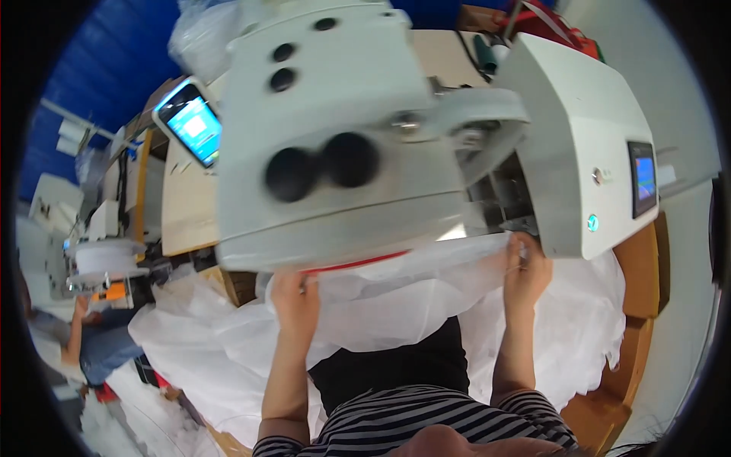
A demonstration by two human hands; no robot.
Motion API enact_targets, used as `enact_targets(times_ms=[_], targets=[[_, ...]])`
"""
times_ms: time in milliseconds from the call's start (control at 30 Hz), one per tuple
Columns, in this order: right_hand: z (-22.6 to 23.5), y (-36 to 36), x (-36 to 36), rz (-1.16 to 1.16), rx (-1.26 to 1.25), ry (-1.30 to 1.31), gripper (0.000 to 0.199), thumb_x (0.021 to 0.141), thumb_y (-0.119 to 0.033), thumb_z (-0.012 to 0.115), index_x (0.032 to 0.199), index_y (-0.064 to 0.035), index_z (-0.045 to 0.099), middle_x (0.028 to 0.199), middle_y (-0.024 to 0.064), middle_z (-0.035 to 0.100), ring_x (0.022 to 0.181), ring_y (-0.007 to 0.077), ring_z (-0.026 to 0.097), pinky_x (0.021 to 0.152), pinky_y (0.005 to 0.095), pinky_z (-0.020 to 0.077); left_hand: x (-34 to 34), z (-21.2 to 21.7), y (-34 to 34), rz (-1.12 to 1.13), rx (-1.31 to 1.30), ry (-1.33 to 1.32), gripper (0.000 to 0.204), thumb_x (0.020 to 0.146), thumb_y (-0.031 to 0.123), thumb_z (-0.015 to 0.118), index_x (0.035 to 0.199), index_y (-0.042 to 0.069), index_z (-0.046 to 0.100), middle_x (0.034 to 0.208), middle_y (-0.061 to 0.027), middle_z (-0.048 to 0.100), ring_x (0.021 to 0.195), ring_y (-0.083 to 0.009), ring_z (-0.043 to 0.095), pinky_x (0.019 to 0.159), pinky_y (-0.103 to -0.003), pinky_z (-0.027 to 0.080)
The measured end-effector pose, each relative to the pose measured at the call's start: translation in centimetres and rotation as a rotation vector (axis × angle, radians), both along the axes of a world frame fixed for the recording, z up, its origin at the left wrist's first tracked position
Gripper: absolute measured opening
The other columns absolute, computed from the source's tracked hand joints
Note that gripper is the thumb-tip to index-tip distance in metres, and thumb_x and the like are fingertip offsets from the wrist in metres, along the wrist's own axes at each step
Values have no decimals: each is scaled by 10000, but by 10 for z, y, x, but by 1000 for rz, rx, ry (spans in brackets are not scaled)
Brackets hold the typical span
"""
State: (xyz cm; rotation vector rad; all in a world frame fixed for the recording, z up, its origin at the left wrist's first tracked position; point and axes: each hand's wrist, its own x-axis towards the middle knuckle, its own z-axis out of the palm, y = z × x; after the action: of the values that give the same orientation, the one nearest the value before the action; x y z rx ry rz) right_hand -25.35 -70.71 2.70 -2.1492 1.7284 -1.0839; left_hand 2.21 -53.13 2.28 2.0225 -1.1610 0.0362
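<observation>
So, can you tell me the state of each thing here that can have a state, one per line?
Left hand: grip closed on the white fabric.
Right hand: grip closed on the fabric's edge.
White fabric: bunched, spread between both hands under the sewing machine.
Left screen: lit.
Right screen: lit.
Round button on the white housing: glowing blue.

Sewing machine head (pixel 335 152) overhangs white fabric (pixel 396 297); narrow gap beneath; control box (pixel 579 145) blocks right.

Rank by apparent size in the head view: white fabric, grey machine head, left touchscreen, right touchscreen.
1. grey machine head, though it sits closest to the camera
2. white fabric, partly hidden, so close to it
3. left touchscreen
4. right touchscreen, seen edge-on
</observation>
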Motion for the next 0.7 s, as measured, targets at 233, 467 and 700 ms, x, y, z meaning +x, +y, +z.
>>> enact_targets(times_ms=[233,467,700], targets=[[2,-10,5,151,-302,141,145,824,-106,658,954,-48,627,911,92,615,858,252,565,772,342,438,1,-6,-3,57,-1,-29,189,705,-23,622,867,62,574,842,-126,536,718,-305,548,602,-397,439],[33,47,14,454,-576,-7,364,798,-103,691,1096,29,529,1086,162,559,1038,303,515,893,414,416,-1,-51,36,-210,218,146,115,799,106,549,883,34,583,873,-163,589,860,-362,576,744,-458,461],[13,51,82,551,-35,98,260,944,-180,502,1113,16,483,1066,170,562,956,299,564,808,353,459,-8,-77,74,-177,527,57,134,805,103,500,887,26,574,762,-156,622,689,-329,630,576,-414,504]])
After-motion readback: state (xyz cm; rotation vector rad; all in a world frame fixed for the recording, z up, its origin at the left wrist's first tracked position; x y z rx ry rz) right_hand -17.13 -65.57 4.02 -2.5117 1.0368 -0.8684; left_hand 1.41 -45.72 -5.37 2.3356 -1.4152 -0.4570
